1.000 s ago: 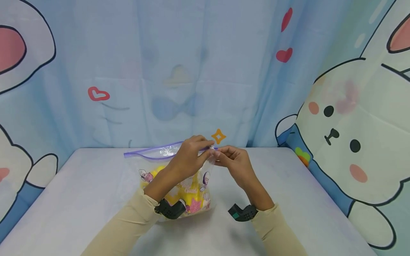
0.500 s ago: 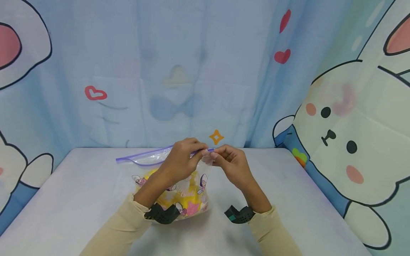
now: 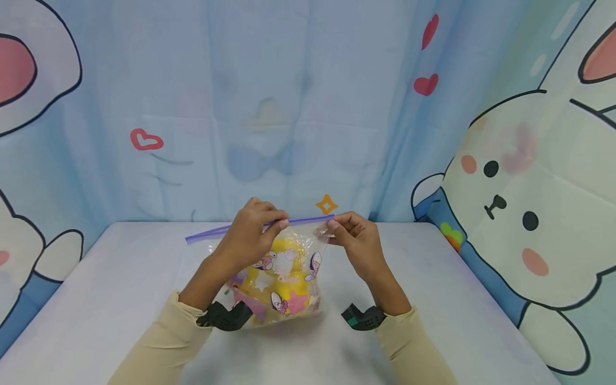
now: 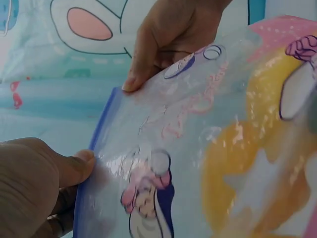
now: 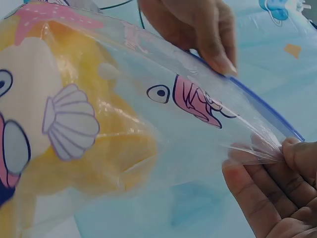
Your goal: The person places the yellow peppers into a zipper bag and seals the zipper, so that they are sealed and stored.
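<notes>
A clear zip bag (image 3: 289, 278) printed with shells, stars and cartoon figures stands on the table with something yellow inside. Its purple zip strip (image 3: 308, 220) runs along the top. My left hand (image 3: 251, 232) pinches that strip near its middle, thumb on the near side, as the left wrist view also shows. At the right top corner, my right hand (image 3: 358, 243) pinches the clear plastic just by the strip's end. In the right wrist view the bag's film is drawn taut toward the right thumb (image 5: 299, 156). What the yellow contents are cannot be made out.
The bag rests on a white-covered table (image 3: 409, 278). Behind it hangs a light blue curtain (image 3: 308, 107) with cartoon rabbits and hearts. A black wrist camera (image 3: 226, 316) sits on the left wrist, another camera (image 3: 363, 317) on the right.
My left hand has slid leftward along the zip strip, away from the right hand. The bag's mouth, gaping on the left before, now looks flat together. My right hand stays at the corner.
</notes>
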Demonstrator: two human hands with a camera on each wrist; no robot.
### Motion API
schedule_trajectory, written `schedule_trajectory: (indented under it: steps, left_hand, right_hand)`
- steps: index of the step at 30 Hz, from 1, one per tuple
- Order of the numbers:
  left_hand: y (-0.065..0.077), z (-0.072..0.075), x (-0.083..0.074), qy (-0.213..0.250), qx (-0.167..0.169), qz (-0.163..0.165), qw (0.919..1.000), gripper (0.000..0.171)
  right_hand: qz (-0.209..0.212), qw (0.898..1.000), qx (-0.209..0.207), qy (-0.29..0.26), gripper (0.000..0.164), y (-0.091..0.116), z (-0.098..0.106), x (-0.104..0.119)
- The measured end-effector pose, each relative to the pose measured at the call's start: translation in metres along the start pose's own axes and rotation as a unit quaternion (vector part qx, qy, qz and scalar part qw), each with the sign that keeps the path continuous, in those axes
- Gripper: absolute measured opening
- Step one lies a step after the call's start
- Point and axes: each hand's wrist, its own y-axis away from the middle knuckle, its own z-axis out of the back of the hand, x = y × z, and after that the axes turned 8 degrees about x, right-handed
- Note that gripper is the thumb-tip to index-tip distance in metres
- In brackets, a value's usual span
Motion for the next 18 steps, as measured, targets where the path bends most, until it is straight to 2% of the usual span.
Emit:
schedule_trajectory:
  steps: [7, 12, 18]
  left_hand:
    - [0.012, 0.012, 0.013, 0.003, 0.007, 0.026, 0.9996, 0.016]
    - [0.019, 0.020, 0.021, 0.003, 0.014, 0.054, 0.9985, 0.015]
    - [0.026, 0.031, 0.029, -0.001, 0.019, 0.056, 0.9982, 0.016]
  right_hand:
    - [-0.011, 1.000, 0.007, -0.012, 0.022, -0.003, 0.007, -0.006]
    - [-0.032, 0.999, -0.008, -0.013, 0.021, -0.003, 0.010, -0.008]
    - [-0.050, 0.998, -0.018, -0.017, 0.021, -0.004, 0.016, -0.010]
